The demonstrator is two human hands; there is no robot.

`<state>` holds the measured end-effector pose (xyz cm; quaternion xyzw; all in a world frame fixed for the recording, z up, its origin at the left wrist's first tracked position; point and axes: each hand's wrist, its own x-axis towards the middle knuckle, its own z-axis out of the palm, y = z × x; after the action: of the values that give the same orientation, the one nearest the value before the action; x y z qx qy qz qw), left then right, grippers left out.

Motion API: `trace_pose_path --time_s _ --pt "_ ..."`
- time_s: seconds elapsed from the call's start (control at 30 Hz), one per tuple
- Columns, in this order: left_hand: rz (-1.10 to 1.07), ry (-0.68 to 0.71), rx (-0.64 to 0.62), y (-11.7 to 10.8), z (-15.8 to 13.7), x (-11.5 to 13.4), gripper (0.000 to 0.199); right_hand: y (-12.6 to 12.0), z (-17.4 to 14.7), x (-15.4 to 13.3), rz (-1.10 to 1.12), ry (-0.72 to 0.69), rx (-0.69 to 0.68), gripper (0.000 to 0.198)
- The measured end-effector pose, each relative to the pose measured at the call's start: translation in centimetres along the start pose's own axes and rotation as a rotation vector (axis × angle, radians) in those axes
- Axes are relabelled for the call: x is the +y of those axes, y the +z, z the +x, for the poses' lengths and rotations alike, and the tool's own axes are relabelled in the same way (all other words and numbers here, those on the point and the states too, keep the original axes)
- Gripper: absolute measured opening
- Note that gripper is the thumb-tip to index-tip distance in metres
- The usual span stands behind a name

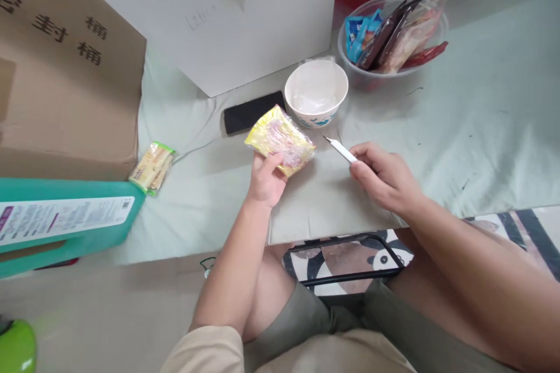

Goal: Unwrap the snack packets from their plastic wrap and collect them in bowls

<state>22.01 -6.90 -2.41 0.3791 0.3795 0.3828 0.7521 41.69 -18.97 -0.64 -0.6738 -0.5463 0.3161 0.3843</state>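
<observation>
The left hand [263,180] pinches the yellow plastic packet [280,135] near the paper bowl [317,92], the right hand [385,179] grips a slim white tool [343,151] — likely a craft knife — whose tip [327,139] is best kept shallow and clear of the left thumb [272,162]

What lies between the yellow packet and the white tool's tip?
In the head view, only a narrow strip of pale cloth shows between the yellow packet in the left hand and the white tool in the right hand.
</observation>
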Motion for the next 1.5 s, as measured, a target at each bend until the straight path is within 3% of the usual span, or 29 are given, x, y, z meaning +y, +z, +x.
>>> trace_pose_path --time_s 0.2,0.3,0.5,0.6,0.77,0.97,1.03,1.13,1.17,1.23,1.33,1.4,1.5 --pt "0.092 0.02 -0.081 0.0 -0.7 -1.8 0.055 3.2 0.7 -1.0 0.19 -0.007 -0.035 0.021" --pt "0.107 0.03 -0.114 -0.2 -0.9 -2.1 0.054 3.9 1.1 -1.4 0.179 -0.009 -0.023 0.019" --pt "0.025 0.088 -0.005 -1.0 -1.1 0.3 0.065 4.4 1.0 -2.0 0.051 -0.039 -0.114 0.016" --pt "0.02 0.146 0.052 -2.2 -0.9 2.2 0.058 4.4 0.9 -1.6 -0.026 -0.045 -0.163 0.017" --pt "0.001 0.278 0.137 -3.1 -0.5 2.6 0.058 3.2 1.3 0.2 -0.327 -0.075 -0.001 0.024" --pt "0.141 0.088 0.144 -1.4 -1.8 -0.3 0.065 0.4 1.8 2.1 -0.595 -0.109 0.191 0.019" --pt "0.322 0.166 0.207 -1.6 -2.3 -0.3 0.058 -0.1 1.8 2.4 -0.666 -0.077 0.264 0.018" --pt "0.658 0.536 0.302 -2.7 -2.6 0.6 0.052 -0.1 1.6 2.4 -0.68 -0.057 0.359 0.019" --pt "0.771 0.663 0.258 -3.2 -2.5 0.9 0.051 0.1 1.5 2.3 -0.662 -0.086 0.359 0.02" --pt "0.993 0.812 0.035 -3.8 -2.4 1.3 0.054 0.8 1.4 1.9 -0.613 -0.188 0.317 0.02" --pt "1.206 0.792 -0.298 -4.1 -2.1 1.2 0.054 2.2 1.2 1.1 -0.522 -0.356 0.204 0.021" --pt "1.241 0.722 -0.346 -4.0 -2.0 1.0 0.044 3.1 1.1 0.7 -0.46 -0.433 0.103 0.025" --pt "1.247 0.67 -0.279 -3.9 -1.8 1.1 0.017 4.2 0.9 0.3 -0.391 -0.475 0.027 0.028"
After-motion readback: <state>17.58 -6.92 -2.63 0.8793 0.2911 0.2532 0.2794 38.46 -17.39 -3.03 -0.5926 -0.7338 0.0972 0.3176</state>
